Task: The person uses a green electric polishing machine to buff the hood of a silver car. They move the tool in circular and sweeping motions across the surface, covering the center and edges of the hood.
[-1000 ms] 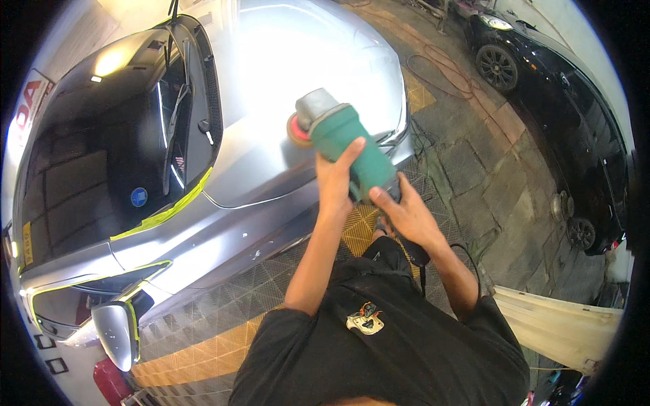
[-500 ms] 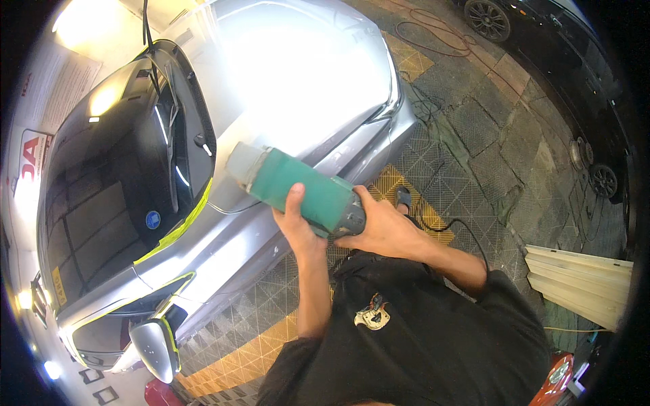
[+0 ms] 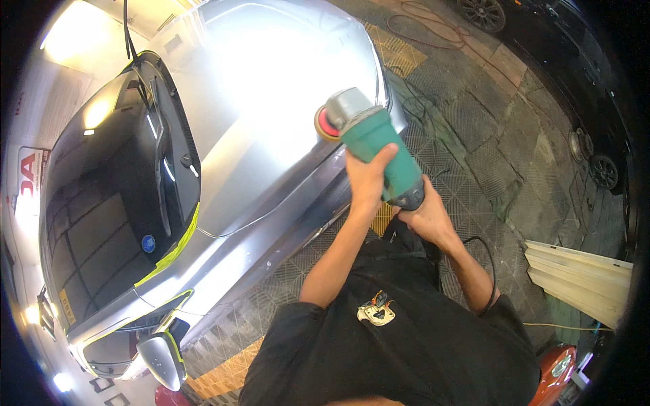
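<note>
A green power polisher (image 3: pixel 401 162) with a grey head and a round red-and-tan pad (image 3: pixel 326 126) is in both my hands. My left hand (image 3: pixel 366 177) is wrapped round its body behind the head, thumb on top. Around the dark rear end of the polisher, my right hand (image 3: pixel 431 216) is closed, its fingers partly hidden. The pad is by the front fender edge of a silver car (image 3: pixel 233 159); whether it touches the paint I cannot tell. Glare washes out much of the hood. A black cord (image 3: pixel 493 267) runs beside my right forearm.
Yellow-green tape (image 3: pixel 177 249) lines the windshield edge and the side mirror (image 3: pixel 160 358). A black car (image 3: pixel 555 74) stands at the far right, near a loose hose (image 3: pixel 464 39). At right lies a cream ribbed panel (image 3: pixel 575 281). Grey and yellow tiles (image 3: pixel 233 372) cover part of the floor.
Both hands have carried the polisher right and away from me, from near the windshield to the fender edge. It has turned to point further forward, and its pad now shows.
</note>
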The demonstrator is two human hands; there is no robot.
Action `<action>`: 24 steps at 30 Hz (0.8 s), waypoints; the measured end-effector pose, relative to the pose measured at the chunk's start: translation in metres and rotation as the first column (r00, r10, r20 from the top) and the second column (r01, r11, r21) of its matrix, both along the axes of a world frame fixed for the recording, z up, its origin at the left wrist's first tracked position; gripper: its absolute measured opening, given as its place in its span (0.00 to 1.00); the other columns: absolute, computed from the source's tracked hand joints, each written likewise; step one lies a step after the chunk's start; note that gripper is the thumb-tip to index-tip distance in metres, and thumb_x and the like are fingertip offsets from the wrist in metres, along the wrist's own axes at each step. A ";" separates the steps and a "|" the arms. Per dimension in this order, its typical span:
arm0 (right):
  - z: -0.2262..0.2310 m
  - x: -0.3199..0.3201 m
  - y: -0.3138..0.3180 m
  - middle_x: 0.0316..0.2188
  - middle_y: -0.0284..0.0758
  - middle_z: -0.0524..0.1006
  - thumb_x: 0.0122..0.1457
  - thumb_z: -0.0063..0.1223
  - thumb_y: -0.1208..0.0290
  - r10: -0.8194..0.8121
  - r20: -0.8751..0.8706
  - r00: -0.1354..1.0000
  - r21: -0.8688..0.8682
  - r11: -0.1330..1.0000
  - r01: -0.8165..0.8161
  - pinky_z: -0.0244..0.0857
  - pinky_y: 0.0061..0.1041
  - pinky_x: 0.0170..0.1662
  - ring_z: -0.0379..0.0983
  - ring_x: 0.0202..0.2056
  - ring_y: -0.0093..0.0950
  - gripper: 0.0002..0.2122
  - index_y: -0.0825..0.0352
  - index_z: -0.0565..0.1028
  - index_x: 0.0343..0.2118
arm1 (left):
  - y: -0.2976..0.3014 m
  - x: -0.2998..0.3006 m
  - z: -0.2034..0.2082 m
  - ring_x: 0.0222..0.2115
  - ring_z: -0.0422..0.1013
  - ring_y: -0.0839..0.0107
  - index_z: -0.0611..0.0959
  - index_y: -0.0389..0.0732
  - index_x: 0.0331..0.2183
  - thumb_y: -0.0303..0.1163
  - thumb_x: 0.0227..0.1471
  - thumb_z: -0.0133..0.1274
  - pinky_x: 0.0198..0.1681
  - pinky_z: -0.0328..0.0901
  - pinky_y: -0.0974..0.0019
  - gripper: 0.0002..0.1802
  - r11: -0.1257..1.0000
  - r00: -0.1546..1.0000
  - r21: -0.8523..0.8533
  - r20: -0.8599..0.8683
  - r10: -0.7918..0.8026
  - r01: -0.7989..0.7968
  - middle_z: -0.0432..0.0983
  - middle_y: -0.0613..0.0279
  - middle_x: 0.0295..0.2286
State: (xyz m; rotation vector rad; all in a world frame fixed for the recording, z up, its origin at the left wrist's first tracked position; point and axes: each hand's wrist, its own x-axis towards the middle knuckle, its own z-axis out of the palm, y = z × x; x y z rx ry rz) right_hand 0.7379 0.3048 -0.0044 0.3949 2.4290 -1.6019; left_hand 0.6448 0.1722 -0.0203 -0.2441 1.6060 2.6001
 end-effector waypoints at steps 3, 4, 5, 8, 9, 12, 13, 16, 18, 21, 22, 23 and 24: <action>-0.027 0.000 0.019 0.43 0.45 0.79 0.43 0.65 0.75 -0.065 0.025 0.998 -0.141 0.988 0.068 0.71 0.33 0.49 0.78 0.41 0.37 0.36 0.74 0.65 0.59 | 0.025 -0.009 -0.017 0.44 0.76 0.63 0.68 0.30 0.56 0.33 0.45 0.73 0.49 0.72 0.60 0.42 0.998 0.997 -0.038 0.051 -0.056 0.058 0.76 0.50 0.46; -0.035 0.002 0.020 0.43 0.46 0.78 0.43 0.65 0.74 -0.079 0.021 0.997 -0.162 0.983 0.082 0.71 0.33 0.50 0.78 0.42 0.37 0.37 0.74 0.65 0.60 | 0.027 -0.008 -0.020 0.44 0.76 0.63 0.67 0.30 0.56 0.33 0.45 0.73 0.50 0.72 0.60 0.43 0.996 0.997 -0.057 0.049 -0.065 0.068 0.75 0.49 0.46; -0.040 0.006 0.020 0.43 0.47 0.78 0.43 0.65 0.74 -0.091 0.016 0.996 -0.184 0.979 0.092 0.71 0.33 0.50 0.78 0.43 0.37 0.37 0.74 0.65 0.60 | 0.028 -0.006 -0.024 0.44 0.76 0.62 0.66 0.29 0.56 0.33 0.44 0.73 0.50 0.72 0.60 0.44 0.994 0.996 -0.076 0.046 -0.072 0.075 0.75 0.49 0.46; -0.040 0.023 0.006 0.44 0.49 0.78 0.44 0.65 0.74 -0.112 0.002 0.994 -0.216 0.970 0.110 0.70 0.33 0.53 0.78 0.45 0.39 0.38 0.75 0.63 0.61 | 0.016 0.011 -0.027 0.46 0.75 0.62 0.66 0.29 0.57 0.34 0.44 0.73 0.51 0.71 0.59 0.45 0.987 0.998 -0.152 0.037 -0.053 0.058 0.75 0.49 0.47; -0.038 0.030 -0.001 0.44 0.50 0.78 0.45 0.65 0.74 -0.115 -0.003 0.993 -0.222 0.969 0.111 0.69 0.33 0.54 0.78 0.46 0.40 0.38 0.75 0.63 0.62 | 0.007 0.021 -0.026 0.46 0.75 0.61 0.66 0.29 0.57 0.34 0.44 0.73 0.52 0.70 0.58 0.45 0.983 0.999 -0.180 0.033 -0.039 0.044 0.75 0.50 0.47; -0.060 0.049 -0.022 0.48 0.45 0.77 0.46 0.63 0.80 0.018 -0.091 0.996 -0.052 0.998 -0.022 0.70 0.32 0.56 0.76 0.51 0.37 0.41 0.73 0.58 0.66 | -0.027 0.053 -0.022 0.48 0.73 0.62 0.66 0.31 0.58 0.33 0.43 0.74 0.54 0.69 0.58 0.46 0.982 0.998 -0.181 -0.012 0.054 -0.055 0.74 0.51 0.48; -0.074 0.056 -0.033 0.49 0.48 0.77 0.47 0.66 0.78 0.066 -0.089 0.994 0.013 0.998 -0.065 0.69 0.32 0.57 0.77 0.52 0.39 0.40 0.73 0.59 0.65 | -0.042 0.065 -0.021 0.48 0.73 0.63 0.67 0.31 0.58 0.33 0.42 0.74 0.55 0.68 0.58 0.46 0.983 0.996 -0.158 -0.022 0.090 -0.092 0.74 0.53 0.48; -0.082 0.063 -0.063 0.43 0.63 0.80 0.47 0.67 0.75 0.254 -0.127 0.959 -0.132 0.954 -0.270 0.75 0.41 0.50 0.81 0.46 0.53 0.43 0.74 0.55 0.66 | -0.092 0.104 -0.037 0.50 0.74 0.61 0.68 0.33 0.59 0.31 0.41 0.74 0.55 0.69 0.56 0.46 0.966 0.980 -0.166 -0.056 0.191 -0.198 0.74 0.52 0.50; -0.081 0.065 -0.085 0.36 0.62 0.81 0.48 0.68 0.72 0.348 -0.118 0.930 -0.079 0.930 -0.358 0.76 0.46 0.47 0.81 0.40 0.57 0.44 0.71 0.54 0.67 | -0.121 0.128 -0.046 0.52 0.74 0.56 0.67 0.33 0.61 0.33 0.42 0.73 0.55 0.71 0.53 0.48 0.981 0.982 -0.067 -0.064 0.177 -0.182 0.73 0.49 0.53; -0.108 0.071 -0.116 0.35 0.59 0.81 0.48 0.68 0.69 0.477 -0.155 0.865 -0.062 0.870 -0.490 0.76 0.51 0.43 0.80 0.37 0.58 0.45 0.69 0.53 0.68 | -0.152 0.151 -0.052 0.54 0.74 0.49 0.66 0.35 0.63 0.42 0.43 0.70 0.55 0.73 0.45 0.50 0.975 0.970 0.009 -0.104 0.220 -0.220 0.73 0.46 0.53; -0.112 0.072 -0.125 0.34 0.58 0.81 0.48 0.68 0.69 0.506 -0.197 0.840 -0.035 0.852 -0.522 0.76 0.50 0.40 0.80 0.35 0.58 0.45 0.69 0.54 0.68 | -0.160 0.159 -0.053 0.54 0.73 0.46 0.66 0.36 0.63 0.47 0.44 0.69 0.55 0.74 0.42 0.51 0.968 0.961 0.018 -0.120 0.250 -0.249 0.74 0.45 0.53; -0.115 0.072 -0.135 0.32 0.56 0.81 0.48 0.68 0.69 0.534 -0.240 0.811 -0.002 0.835 -0.550 0.76 0.50 0.38 0.80 0.34 0.57 0.44 0.68 0.55 0.67 | -0.171 0.166 -0.061 0.55 0.73 0.46 0.65 0.37 0.64 0.54 0.44 0.66 0.54 0.74 0.42 0.53 0.962 0.953 0.024 -0.132 0.273 -0.273 0.71 0.44 0.56; -0.117 0.073 -0.142 0.31 0.55 0.82 0.48 0.67 0.69 0.558 -0.281 0.781 0.033 0.819 -0.573 0.76 0.49 0.36 0.80 0.32 0.56 0.43 0.68 0.55 0.67 | -0.178 0.173 -0.066 0.55 0.73 0.46 0.65 0.37 0.64 0.54 0.45 0.66 0.54 0.74 0.42 0.53 0.959 0.949 0.028 -0.135 0.284 -0.283 0.70 0.44 0.56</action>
